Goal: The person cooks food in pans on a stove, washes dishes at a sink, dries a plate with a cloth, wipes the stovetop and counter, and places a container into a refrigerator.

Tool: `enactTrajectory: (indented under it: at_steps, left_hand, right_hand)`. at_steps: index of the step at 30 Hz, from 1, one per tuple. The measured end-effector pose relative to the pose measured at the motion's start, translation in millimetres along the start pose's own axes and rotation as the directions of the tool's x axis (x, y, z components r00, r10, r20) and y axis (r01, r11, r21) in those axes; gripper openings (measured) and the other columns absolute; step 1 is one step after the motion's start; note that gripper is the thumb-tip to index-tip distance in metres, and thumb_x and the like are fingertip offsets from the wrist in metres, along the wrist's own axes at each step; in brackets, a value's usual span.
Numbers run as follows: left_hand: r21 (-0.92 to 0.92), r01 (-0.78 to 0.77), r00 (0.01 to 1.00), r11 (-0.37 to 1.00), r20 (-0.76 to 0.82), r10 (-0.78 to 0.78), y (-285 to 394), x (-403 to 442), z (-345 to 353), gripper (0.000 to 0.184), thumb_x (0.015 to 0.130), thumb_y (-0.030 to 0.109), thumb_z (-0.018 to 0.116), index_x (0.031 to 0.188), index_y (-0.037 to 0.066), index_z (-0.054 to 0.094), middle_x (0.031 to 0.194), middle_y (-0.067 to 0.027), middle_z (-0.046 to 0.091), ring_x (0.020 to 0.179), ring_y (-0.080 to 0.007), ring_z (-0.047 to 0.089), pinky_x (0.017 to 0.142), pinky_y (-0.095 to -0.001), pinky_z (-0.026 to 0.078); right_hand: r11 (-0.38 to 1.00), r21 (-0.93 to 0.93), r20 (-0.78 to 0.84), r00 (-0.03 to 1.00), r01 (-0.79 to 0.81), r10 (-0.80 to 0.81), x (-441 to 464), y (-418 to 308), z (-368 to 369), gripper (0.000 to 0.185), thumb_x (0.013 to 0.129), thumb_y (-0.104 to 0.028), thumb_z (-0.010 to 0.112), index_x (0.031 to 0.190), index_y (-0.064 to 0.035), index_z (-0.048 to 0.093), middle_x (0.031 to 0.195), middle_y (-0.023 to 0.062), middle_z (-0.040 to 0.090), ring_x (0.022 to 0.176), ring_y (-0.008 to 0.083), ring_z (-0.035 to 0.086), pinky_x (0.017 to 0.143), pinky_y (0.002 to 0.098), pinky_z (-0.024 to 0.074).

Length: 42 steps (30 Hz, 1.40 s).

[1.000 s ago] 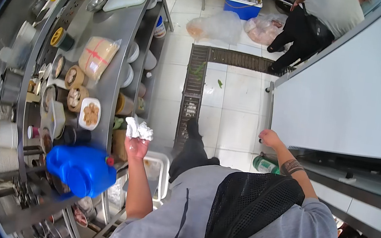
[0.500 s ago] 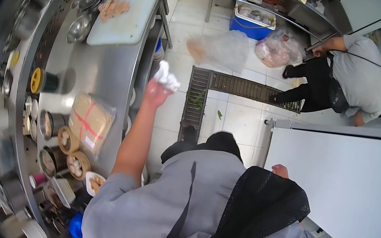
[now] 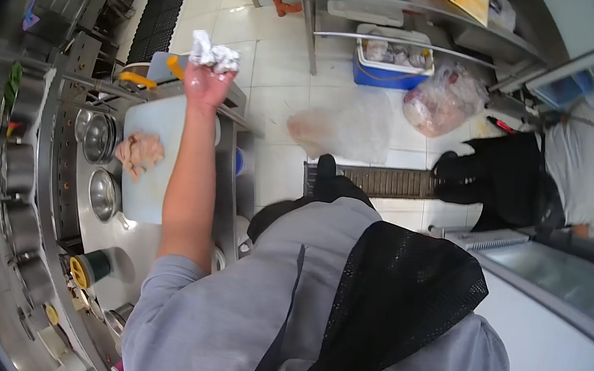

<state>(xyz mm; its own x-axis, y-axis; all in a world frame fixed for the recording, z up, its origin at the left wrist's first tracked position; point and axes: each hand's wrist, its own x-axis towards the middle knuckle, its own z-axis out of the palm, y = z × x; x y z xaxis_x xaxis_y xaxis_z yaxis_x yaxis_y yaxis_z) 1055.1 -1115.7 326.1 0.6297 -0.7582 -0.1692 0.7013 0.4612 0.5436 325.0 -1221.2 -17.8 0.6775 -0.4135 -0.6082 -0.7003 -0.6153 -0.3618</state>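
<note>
My left hand [image 3: 206,87] is stretched forward above the right edge of a white cutting board [image 3: 152,200], closed on a crumpled silvery-white wad [image 3: 215,54]. Whether the wad is foil, plastic or cloth, I cannot tell. On the board, left of my forearm, lies a piece of pale raw meat [image 3: 140,154]. Metal bowls [image 3: 105,194] stand beside the board. My right hand is out of sight; a black mesh cloth [image 3: 402,297] hangs over that side of my body.
A co-worker [image 3: 588,167] bends at the right near a glass-topped white chest [image 3: 545,293]. On the tiled floor lie a plastic sheet [image 3: 350,126] and a filled clear bag [image 3: 445,100], beside a blue cooler [image 3: 390,75]. A drain grate [image 3: 387,183] crosses ahead of my feet.
I have moved forward along the steel counter, and the cutting board is now beside my left arm. My left hand still holds the wad. My right hand has gone out of view.
</note>
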Motion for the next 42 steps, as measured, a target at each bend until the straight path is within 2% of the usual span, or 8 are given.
enactTrajectory:
  at_steps: [3, 4, 5, 11, 18, 29, 38, 42]
  left_hand:
    - [-0.024, -0.052, 0.986, 0.998, 0.157, 0.055, 73.2, 67.1, -13.9, 0.033, 0.097, 0.038, 0.058, 0.075, 0.013, 0.056, 0.075, -0.0040, 0.054, 0.069, -0.0201, 0.045, 0.069, -0.0338, 0.042]
    - [-0.093, -0.095, 0.995, 0.991, 0.012, 0.097, 94.8, 84.1, -10.3, 0.029, 0.097, 0.038, 0.058, 0.081, 0.013, 0.060, 0.079, -0.0055, 0.060, 0.073, -0.0224, 0.053, 0.073, -0.0372, 0.046]
    - [0.012, -0.185, 0.973, 0.983, -0.137, 0.184, 111.7, 93.8, 2.1, 0.025, 0.097, 0.037, 0.058, 0.088, 0.014, 0.064, 0.086, -0.0067, 0.065, 0.083, -0.0258, 0.060, 0.079, -0.0406, 0.049]
    - [-0.059, -0.363, 0.910, 0.930, -0.237, 0.340, 202.8, 224.3, -73.5, 0.027, 0.094, 0.039, 0.059, 0.101, 0.014, 0.065, 0.102, -0.0108, 0.066, 0.101, -0.0347, 0.061, 0.090, -0.0517, 0.048]
    - [-0.171, -0.446, 0.876, 0.878, -0.283, 0.390, 278.7, 379.9, -205.8, 0.029, 0.093, 0.044, 0.061, 0.087, 0.015, 0.060, 0.090, -0.0082, 0.066, 0.088, -0.0336, 0.064, 0.076, -0.0472, 0.052]
    - [-0.125, -0.502, 0.776, 0.856, -0.503, 0.382, 337.3, 483.7, -321.5, 0.035, 0.098, 0.048, 0.048, 0.098, 0.016, 0.063, 0.093, -0.0052, 0.068, 0.087, -0.0259, 0.067, 0.067, -0.0412, 0.053]
    - [0.050, -0.511, 0.669, 0.858, -0.604, 0.433, 452.2, 484.4, -348.8, 0.032, 0.097, 0.046, 0.052, 0.101, 0.015, 0.062, 0.097, -0.0047, 0.067, 0.091, -0.0247, 0.067, 0.079, -0.0444, 0.053]
    - [0.108, -0.617, 0.544, 0.780, -0.657, 0.522, 502.8, 470.4, -384.3, 0.032, 0.097, 0.045, 0.053, 0.100, 0.015, 0.062, 0.091, -0.0037, 0.067, 0.084, -0.0238, 0.067, 0.078, -0.0453, 0.054]
  right_hand:
    - [0.868, -0.478, 0.025, 0.991, 0.130, -0.135, 124.3, -30.2, -161.5, 0.023, 0.093, -0.024, 0.055, 0.096, -0.0067, 0.069, 0.088, 0.0096, 0.069, 0.086, 0.0257, 0.067, 0.072, 0.0419, 0.0534]
    - [0.969, 0.228, -0.119, 0.986, -0.091, 0.120, 146.3, -68.5, -223.0, 0.021, 0.094, -0.024, 0.056, 0.100, -0.0086, 0.068, 0.088, 0.0075, 0.068, 0.083, 0.0216, 0.066, 0.069, 0.0374, 0.0522]
    - [0.533, 0.826, -0.049, 0.916, -0.186, 0.397, 163.7, -115.9, -289.1, 0.020, 0.094, -0.023, 0.056, 0.105, -0.0105, 0.067, 0.089, 0.0055, 0.068, 0.079, 0.0175, 0.065, 0.065, 0.0329, 0.0511]
    - [0.599, 0.770, -0.328, 0.942, 0.222, 0.072, 263.9, -293.8, -505.1, 0.025, 0.098, -0.023, 0.060, 0.115, -0.0058, 0.064, 0.097, 0.0016, 0.066, 0.084, 0.0134, 0.063, 0.075, 0.0279, 0.0507]
    - [0.693, 0.696, -0.027, 0.971, 0.190, -0.239, 436.0, -411.0, -548.2, 0.028, 0.097, -0.021, 0.063, 0.119, -0.0039, 0.064, 0.100, 0.0008, 0.066, 0.086, 0.0109, 0.063, 0.078, 0.0284, 0.0521]
    - [0.642, 0.742, 0.286, 0.957, -0.196, -0.039, 653.5, -541.8, -651.4, 0.028, 0.098, -0.021, 0.060, 0.119, -0.0027, 0.058, 0.093, 0.0081, 0.067, 0.078, 0.0186, 0.066, 0.067, 0.0314, 0.0548]
    - [0.585, 0.645, 0.627, 0.778, -0.491, -0.038, 935.5, -453.2, -652.7, 0.015, 0.095, -0.023, 0.055, 0.082, -0.0159, 0.052, 0.068, 0.0024, 0.047, 0.060, 0.0206, 0.053, 0.053, 0.0390, 0.0412]
    - [0.943, 0.309, 0.474, 0.880, -0.124, -0.040, 988.9, -535.7, -682.2, 0.012, 0.095, -0.020, 0.054, 0.086, -0.0130, 0.054, 0.071, 0.0045, 0.051, 0.062, 0.0213, 0.056, 0.053, 0.0380, 0.0437]
